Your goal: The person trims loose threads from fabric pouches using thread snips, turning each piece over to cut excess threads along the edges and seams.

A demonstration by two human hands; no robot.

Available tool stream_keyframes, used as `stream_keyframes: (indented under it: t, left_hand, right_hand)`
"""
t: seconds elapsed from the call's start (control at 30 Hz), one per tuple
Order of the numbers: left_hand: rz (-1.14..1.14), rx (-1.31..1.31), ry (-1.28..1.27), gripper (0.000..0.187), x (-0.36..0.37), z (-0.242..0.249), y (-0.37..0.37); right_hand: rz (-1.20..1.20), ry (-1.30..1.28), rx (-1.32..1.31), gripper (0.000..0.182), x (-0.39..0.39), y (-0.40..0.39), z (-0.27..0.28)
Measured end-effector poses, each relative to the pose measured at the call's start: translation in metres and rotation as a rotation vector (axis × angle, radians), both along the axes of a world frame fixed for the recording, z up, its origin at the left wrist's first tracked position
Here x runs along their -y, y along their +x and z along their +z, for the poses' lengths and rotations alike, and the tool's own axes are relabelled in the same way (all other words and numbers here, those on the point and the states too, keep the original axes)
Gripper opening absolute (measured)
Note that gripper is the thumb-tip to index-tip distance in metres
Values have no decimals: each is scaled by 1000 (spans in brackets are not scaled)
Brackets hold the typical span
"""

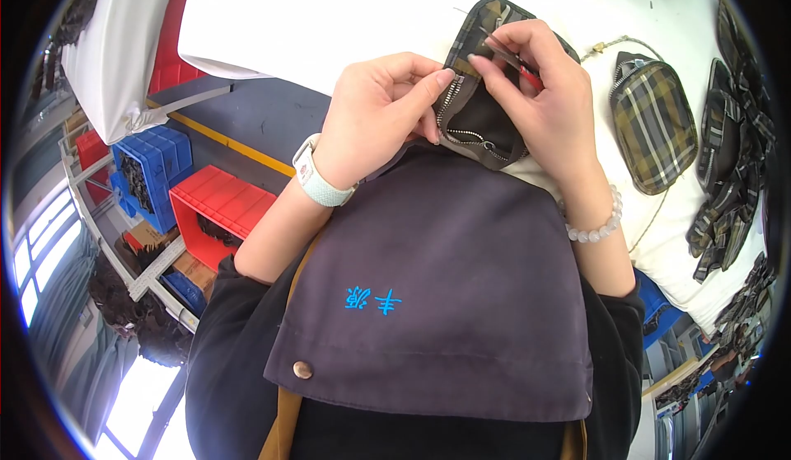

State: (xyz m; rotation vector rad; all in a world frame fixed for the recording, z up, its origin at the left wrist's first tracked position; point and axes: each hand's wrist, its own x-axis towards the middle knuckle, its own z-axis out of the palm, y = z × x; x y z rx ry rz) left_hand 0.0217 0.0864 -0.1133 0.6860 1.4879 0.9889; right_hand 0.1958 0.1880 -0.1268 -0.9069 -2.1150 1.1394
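Observation:
A small dark plaid pouch [480, 126] lies at the table's near edge with its zipper undone. My left hand [381, 107] pinches the pouch's zippered edge between thumb and fingers. Above the pouch, my right hand [550, 89] is closed around small snips [527, 74] with a red part, their metal blades pointing toward the upper left. The snips' tips are close to the fabric; whether they touch it I cannot tell. To the right, a closed plaid pouch [653, 126] lies on the white table [329, 15], beside a thin cord.
More plaid pouches [721, 163] are piled along the table's right side. At the left, below table height, are a blue crate [156, 167] and a red crate [218, 204] holding dark items. A grey apron [453, 279] covers my front, close under the pouch.

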Motion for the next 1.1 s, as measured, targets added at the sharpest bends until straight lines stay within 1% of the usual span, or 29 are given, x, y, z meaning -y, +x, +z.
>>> stream_keyframes:
  t: [0.03,0.1,0.17,0.23,0.43,0.5,0.57,0.63,0.7,0.77,0.83,0.93,1.1]
  left_hand:
    - [3,-8,7,20,0,1,0]
    - [8,-17,13,21,0,1,0]
    - [21,30,10,21,0,2,-1]
    - [22,37,1,21,0,4,-1]
    - [-4,57,-32,21,-2,4,-5]
    - [0,84,-36,21,-3,4,-5]
    - [-3,47,-45,20,-4,5,-5]
    - [-2,61,-53,20,-6,7,-6]
    - [0,74,-61,19,-5,7,-5]
    - [-4,32,-19,19,-5,5,-3]
    - [-16,2,5,18,-6,6,1]
    - [-14,-33,26,17,-8,5,4]
    - [-10,-85,-4,19,-7,7,5]
  right_hand:
    - [0,-21,68,19,1,1,3]
    - [2,-28,51,21,5,1,5]
    - [7,-36,34,23,8,3,6]
    - [67,5,107,27,8,8,8]
    - [119,-31,40,26,7,20,9]
    - [129,-38,61,26,5,20,10]
    - [140,-44,81,25,4,20,9]
    - [126,44,59,23,3,19,6]
    - [109,56,61,23,3,18,5]
    - [91,70,63,22,3,17,6]
    - [52,-61,58,22,4,17,8]
    - [48,-106,18,23,3,19,7]
    - [30,-103,-52,28,7,16,-3]
